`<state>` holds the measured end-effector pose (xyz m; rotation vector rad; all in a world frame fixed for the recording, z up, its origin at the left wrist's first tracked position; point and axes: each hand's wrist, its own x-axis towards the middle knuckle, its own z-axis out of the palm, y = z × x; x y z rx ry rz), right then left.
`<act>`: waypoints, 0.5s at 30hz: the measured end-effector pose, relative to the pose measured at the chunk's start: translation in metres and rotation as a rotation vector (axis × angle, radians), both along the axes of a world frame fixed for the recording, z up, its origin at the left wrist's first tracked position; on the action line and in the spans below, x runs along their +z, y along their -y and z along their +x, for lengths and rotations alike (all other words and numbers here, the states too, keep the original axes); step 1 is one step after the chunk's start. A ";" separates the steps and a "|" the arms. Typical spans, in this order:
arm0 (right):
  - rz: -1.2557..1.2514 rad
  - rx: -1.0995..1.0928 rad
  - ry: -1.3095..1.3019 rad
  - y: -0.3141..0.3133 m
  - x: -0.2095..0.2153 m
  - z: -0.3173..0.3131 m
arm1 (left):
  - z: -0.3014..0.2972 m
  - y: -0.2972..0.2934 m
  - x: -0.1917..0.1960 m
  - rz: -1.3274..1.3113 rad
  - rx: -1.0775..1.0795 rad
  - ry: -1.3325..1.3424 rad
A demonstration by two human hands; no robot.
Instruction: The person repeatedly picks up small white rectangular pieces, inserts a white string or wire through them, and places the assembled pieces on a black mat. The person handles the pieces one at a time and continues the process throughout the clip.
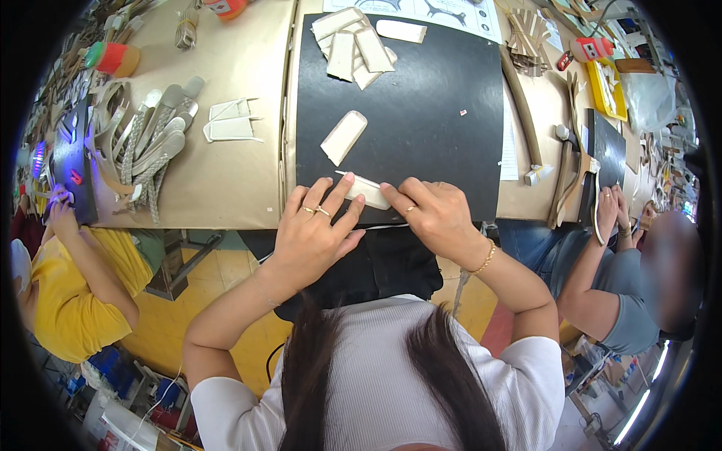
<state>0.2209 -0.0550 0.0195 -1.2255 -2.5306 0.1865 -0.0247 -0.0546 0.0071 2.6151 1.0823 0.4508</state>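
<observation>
A small cream-coloured leather-like strap piece [368, 192] lies near the front edge of a black work mat [421, 113], with a thin raised strip along its far edge. My left hand [316, 225] is spread over its left end, two fingertips resting on it and the thumb apart. At the right end, my right hand [436, 214] has its fingers curled and pinches the edge; its thumb is mostly hidden. Just beyond my hands lies another cream piece with a rounded end [344, 137]. A pile of similar cream pieces [352, 49] sits at the mat's far side.
Left on the table are a bundle of straps [158, 135], cream pieces with thin strips [232, 122] and a green-capped jar [113, 59]. To the right lie a long brown strip [520, 105], a hammer [565, 143] and a yellow tray [606, 89]. People work on both sides.
</observation>
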 end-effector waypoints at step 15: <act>-0.029 -0.035 0.025 0.020 -0.001 0.021 | 0.004 -0.002 0.006 -0.026 -0.026 -0.075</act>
